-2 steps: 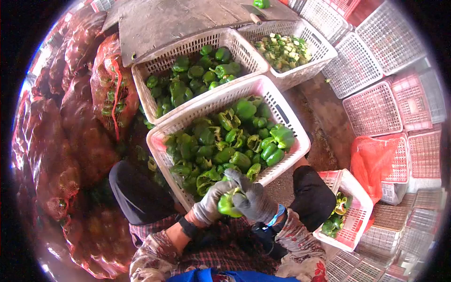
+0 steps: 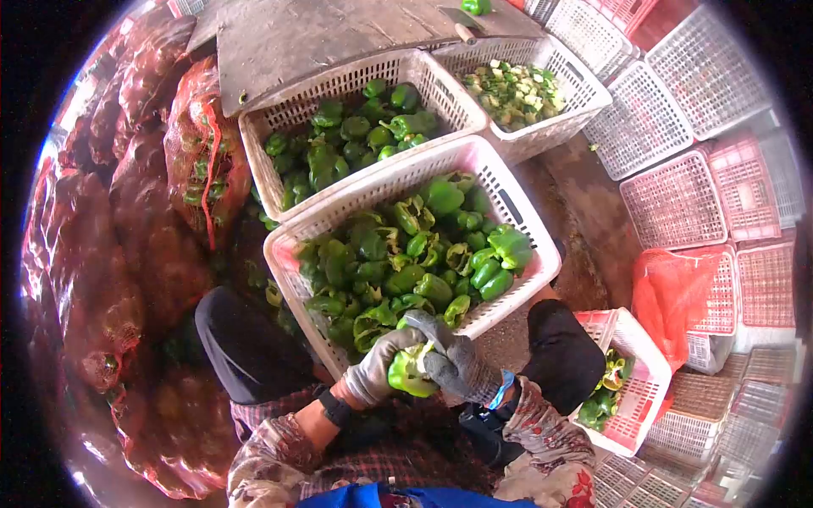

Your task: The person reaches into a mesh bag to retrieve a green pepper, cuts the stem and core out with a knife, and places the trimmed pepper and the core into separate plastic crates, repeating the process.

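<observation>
A green pepper (image 2: 410, 372) with a pale opened part is held between my gloved hands, at the near edge of a white crate (image 2: 284, 254) of green peppers, several of them split. Fingers of my left hand (image 2: 381, 366) wrap its left side. My right hand (image 2: 457, 364) is closed over the top and right of the pepper; whether it also holds something small is hidden.
Behind stand a crate of whole peppers (image 2: 339, 135) and a crate of pale cut pieces (image 2: 517, 93). A board (image 2: 322, 34) carries a knife (image 2: 465, 34). Net sacks (image 2: 127, 254) fill the left. A smaller crate (image 2: 648, 381) and stacked crates (image 2: 673, 199) are at right.
The pepper has turned and shows more of its pale inside. My hands have shifted slightly around it.
</observation>
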Demonstrator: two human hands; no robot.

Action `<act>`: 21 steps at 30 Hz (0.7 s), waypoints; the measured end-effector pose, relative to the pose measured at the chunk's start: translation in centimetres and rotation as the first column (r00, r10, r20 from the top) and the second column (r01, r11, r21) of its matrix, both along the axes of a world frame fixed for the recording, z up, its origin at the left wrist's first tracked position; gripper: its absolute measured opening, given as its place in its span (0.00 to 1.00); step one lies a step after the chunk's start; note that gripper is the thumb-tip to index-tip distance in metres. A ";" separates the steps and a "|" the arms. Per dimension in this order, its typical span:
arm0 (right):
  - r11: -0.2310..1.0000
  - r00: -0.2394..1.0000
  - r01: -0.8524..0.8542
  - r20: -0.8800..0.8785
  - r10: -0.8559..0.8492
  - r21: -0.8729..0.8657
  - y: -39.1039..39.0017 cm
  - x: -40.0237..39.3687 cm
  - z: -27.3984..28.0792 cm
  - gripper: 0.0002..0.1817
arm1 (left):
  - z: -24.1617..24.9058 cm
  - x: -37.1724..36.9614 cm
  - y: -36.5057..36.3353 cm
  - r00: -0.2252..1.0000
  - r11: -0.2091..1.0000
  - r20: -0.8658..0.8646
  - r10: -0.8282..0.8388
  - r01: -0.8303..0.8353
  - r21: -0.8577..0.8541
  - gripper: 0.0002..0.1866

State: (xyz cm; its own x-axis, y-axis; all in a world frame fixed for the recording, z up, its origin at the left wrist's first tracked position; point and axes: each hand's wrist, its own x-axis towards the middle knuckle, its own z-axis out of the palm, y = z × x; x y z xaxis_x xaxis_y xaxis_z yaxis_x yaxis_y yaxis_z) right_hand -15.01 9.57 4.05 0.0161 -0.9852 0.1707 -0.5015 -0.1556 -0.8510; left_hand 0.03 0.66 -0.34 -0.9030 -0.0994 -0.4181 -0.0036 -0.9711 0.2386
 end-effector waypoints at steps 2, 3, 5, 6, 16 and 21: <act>0.978 0.998 0.051 0.012 -0.054 0.202 -0.4 -0.1 -0.5 0.39 | -3.2 0.0 -0.4 0.998 0.933 0.022 0.050 -0.039 -0.357 0.16; 0.947 0.996 0.077 0.013 -0.086 0.311 -0.1 -0.1 0.0 0.38 | -3.9 0.2 -0.4 0.999 0.958 0.027 0.022 -0.014 -0.285 0.15; 0.936 0.972 0.213 -0.153 -0.176 0.279 -0.1 0.2 0.6 0.39 | -2.6 -0.7 -1.2 0.996 0.934 0.018 0.086 -0.075 -0.349 0.16; 0.946 0.951 0.273 -0.200 -0.238 0.176 -0.1 0.4 0.6 0.40 | -2.0 -1.6 -1.5 0.984 0.863 0.002 0.177 -0.155 -0.480 0.18; 0.540 0.393 0.830 0.542 -0.743 0.138 0.7 -4.2 -0.8 0.22 | -1.0 -18.1 -11.2 0.922 -0.752 0.278 0.269 0.381 -0.538 0.49; 0.495 0.423 0.852 0.331 -0.844 0.173 0.4 -5.4 0.0 0.23 | -9.7 -20.1 -11.5 0.806 -0.791 0.592 -0.004 0.360 -0.495 0.47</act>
